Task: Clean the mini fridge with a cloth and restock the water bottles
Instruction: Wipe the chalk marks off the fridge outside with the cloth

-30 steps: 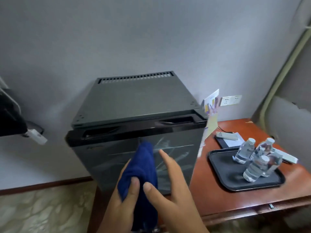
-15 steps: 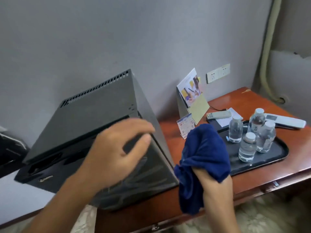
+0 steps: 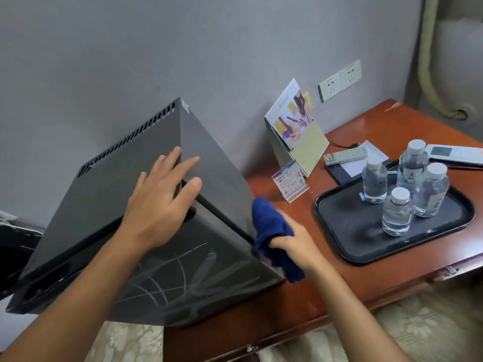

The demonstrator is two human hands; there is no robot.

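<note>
A dark grey mini fridge stands on the left end of a wooden desk, door shut, its glass front streaked. My left hand lies flat on the fridge's top right corner, fingers spread, thumb over the edge. My right hand grips a bunched blue cloth and presses it against the fridge's right side wall near the front edge. Several clear water bottles with white caps stand upright on a black tray to the right.
The reddish wooden desk also carries a brochure stand, a small card holder, a white remote, a notepad and a second remote. A wall socket is behind. A black object sits at the far left.
My left hand came down flat onto the fridge's top corner. My right hand carried the cloth left and pressed it onto the fridge's right side. The view shifted slightly left.
</note>
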